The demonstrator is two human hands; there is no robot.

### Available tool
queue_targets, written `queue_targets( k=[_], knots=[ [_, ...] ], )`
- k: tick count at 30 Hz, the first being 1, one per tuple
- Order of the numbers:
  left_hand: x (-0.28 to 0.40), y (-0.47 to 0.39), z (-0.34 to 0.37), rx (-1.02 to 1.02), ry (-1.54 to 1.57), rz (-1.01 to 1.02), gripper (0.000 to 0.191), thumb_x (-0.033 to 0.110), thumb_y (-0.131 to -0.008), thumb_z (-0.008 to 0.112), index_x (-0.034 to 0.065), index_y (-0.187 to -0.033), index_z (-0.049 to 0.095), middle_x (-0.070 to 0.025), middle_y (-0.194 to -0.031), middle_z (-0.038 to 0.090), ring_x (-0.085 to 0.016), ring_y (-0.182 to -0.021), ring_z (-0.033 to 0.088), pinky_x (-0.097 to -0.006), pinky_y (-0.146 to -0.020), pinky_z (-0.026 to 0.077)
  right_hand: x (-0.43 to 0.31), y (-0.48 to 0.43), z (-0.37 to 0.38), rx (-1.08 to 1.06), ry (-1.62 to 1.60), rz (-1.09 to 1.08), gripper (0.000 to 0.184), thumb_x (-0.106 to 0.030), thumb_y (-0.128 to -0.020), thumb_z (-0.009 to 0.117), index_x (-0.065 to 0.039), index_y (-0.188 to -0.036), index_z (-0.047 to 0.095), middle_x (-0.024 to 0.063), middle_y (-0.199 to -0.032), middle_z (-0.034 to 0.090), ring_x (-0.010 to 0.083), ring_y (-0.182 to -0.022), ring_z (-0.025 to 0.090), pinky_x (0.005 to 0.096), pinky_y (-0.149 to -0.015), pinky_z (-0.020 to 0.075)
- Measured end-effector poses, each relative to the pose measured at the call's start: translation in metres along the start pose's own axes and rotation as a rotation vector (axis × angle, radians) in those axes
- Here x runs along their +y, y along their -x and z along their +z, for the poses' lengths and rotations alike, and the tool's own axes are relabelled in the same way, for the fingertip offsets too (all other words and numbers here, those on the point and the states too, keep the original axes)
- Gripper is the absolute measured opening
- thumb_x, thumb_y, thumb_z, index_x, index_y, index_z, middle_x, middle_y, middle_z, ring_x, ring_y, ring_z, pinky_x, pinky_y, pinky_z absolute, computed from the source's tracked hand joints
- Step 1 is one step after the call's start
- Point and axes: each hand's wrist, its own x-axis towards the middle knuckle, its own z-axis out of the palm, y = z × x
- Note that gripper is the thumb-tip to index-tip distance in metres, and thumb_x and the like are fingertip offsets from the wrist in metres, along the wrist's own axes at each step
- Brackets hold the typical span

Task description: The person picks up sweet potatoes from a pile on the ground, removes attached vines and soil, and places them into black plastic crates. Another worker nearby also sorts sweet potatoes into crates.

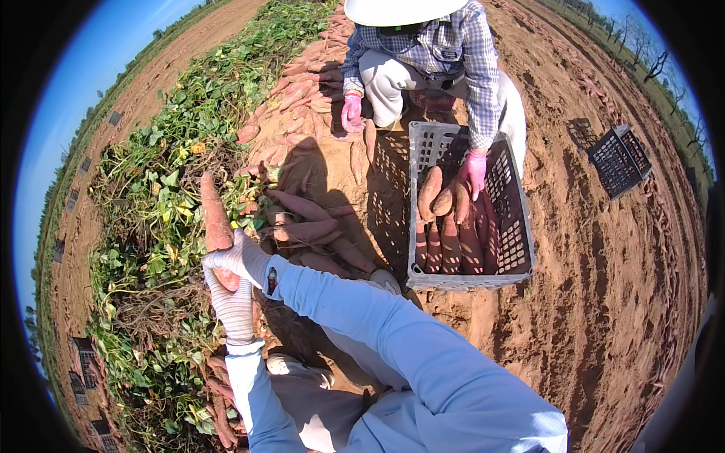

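Note:
A long sweet potato (pixel 215 212) is held upright at the left of the view, over the vines. My left hand (pixel 232 311), in a striped knit glove, grips its lower end. My right hand (pixel 244 257), gloved alike, closes around the same end from the right, touching the left hand. Just right of my hands lies a pile of sweet potatoes (pixel 306 221) on the soil. Beyond it, a grey plastic crate (pixel 470 280) holds several sweet potatoes standing in a row, with others lying on top.
Across the crate squats a co-worker (pixel 430 56) in a checked shirt and pink gloves, one hand inside the crate, the other near sweet potatoes on the ground. Green vines (pixel 164 198) run along the left. A dark crate (pixel 620 161) stands at the right on furrowed soil.

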Motion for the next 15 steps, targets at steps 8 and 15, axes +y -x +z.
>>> queue_targets(
  k=[8,15],
  knots=[
    [0.034,0.017,0.0,-0.062,-0.593,0.212,0.049,0.009,-0.088,0.067,-0.0006,-0.133,0.049,-0.0177,-0.129,0.055,-0.033,-0.118,0.053,-0.0395,-0.103,0.041,-0.055,0.077,-0.209,0.401,0.196,-0.123,0.075,-0.023,-0.065,0.089,0.004,-0.121,0.047,0.0143,-0.11,0.062,0.0206,-0.099,0.059,0.0329,-0.086,0.0494],
    [0.032,0.029,-0.035,-0.031,-0.725,-0.027,0.019,0.006,-0.089,0.064,-0.0026,-0.105,0.065,-0.0144,-0.098,0.067,-0.026,-0.089,0.065,-0.034,-0.084,0.05,-0.005,0.177,-0.395,0.722,0.392,0.201,0.086,-0.02,-0.067,0.088,0.006,-0.132,0.039,0.0158,-0.115,0.061,0.0247,-0.102,0.059,0.0349,-0.087,0.0482]
  ],
)
